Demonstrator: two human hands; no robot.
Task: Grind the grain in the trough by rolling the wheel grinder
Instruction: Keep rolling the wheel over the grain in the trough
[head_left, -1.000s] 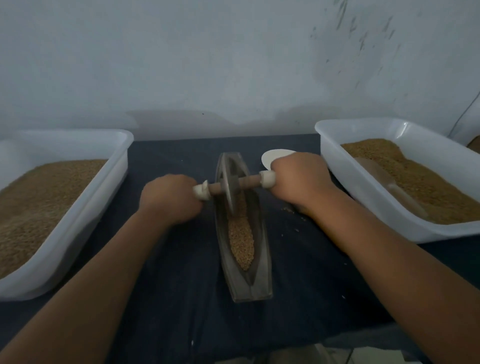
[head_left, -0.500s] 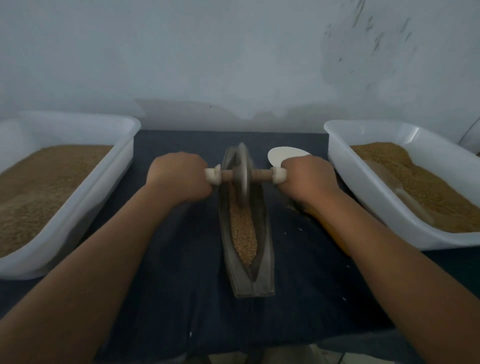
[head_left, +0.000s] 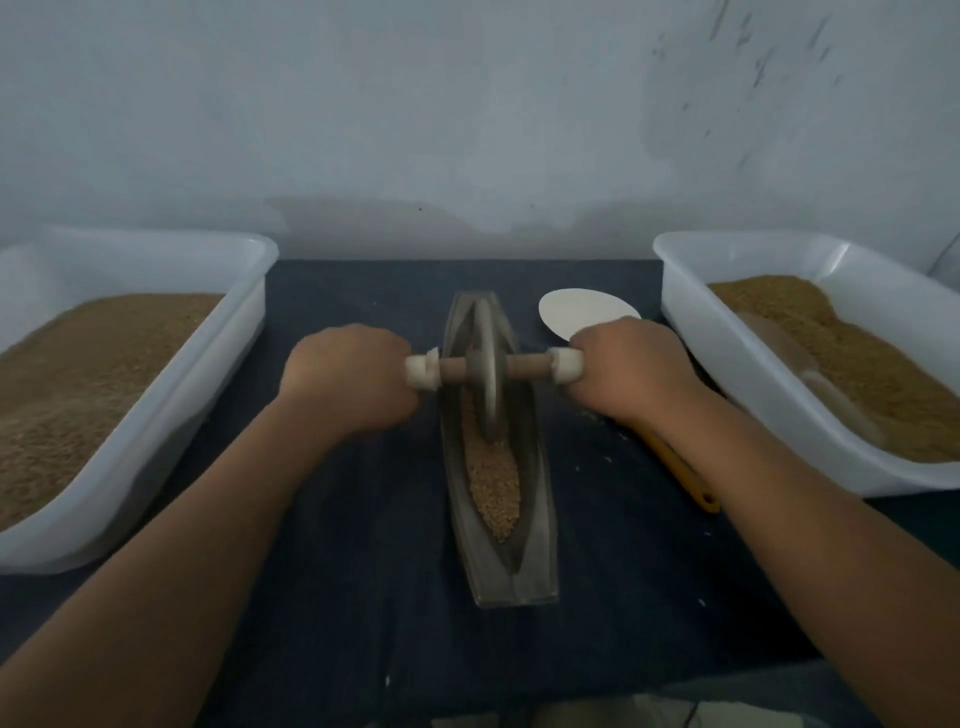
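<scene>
A narrow boat-shaped metal trough (head_left: 535, 551) lies lengthwise on the dark cloth, holding tan grain (head_left: 493, 478) along its groove. The wheel grinder (head_left: 487, 374) stands upright in the far half of the trough, its disc resting on the grain. A wooden axle with white end caps runs through the disc. My left hand (head_left: 348, 376) grips the axle's left end, and my right hand (head_left: 631, 366) grips its right end. Both fists hide the outer handle ends.
A white tub (head_left: 156, 415) of grain stands on the left, and another white tub (head_left: 737, 374) with a scoop buried in its grain on the right. A white spoon-like scoop (head_left: 582, 312) with a yellow handle (head_left: 680, 467) lies under my right forearm. A wall closes the back.
The wheel has rolled a little toward me along the trough, from the far end down onto the grain. Both hands came back with it and keep their grip.
</scene>
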